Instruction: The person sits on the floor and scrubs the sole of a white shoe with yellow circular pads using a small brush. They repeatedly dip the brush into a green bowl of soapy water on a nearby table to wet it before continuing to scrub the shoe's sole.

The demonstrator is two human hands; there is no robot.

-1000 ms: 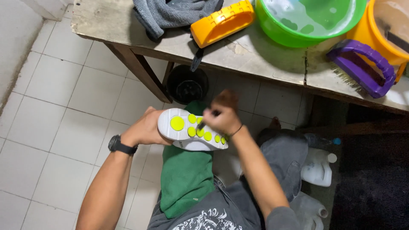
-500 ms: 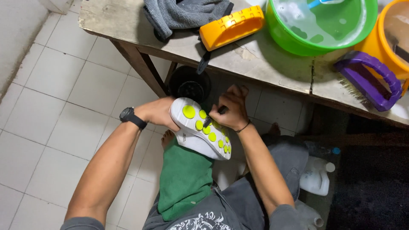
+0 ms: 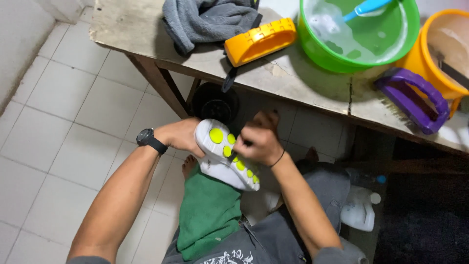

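While your left hand [image 3: 183, 136] grips the white shoe [image 3: 225, 155] at its ten o'clock end, sole up, its long axis runs ten to four. Your right hand [image 3: 258, 141] is curled shut over the sole's middle, above the green cloth [image 3: 207, 210]; what it pinches I cannot tell.

both hands [image 3: 188, 137] on an upturned white shoe [image 3: 225, 155] over green cloth [image 3: 207, 210]

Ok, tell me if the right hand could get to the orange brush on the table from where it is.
Probably yes. The orange brush lies near the table edge with nothing over it, above the right hand. But that hand is busy on the shoe sole, so it would have to let go first.
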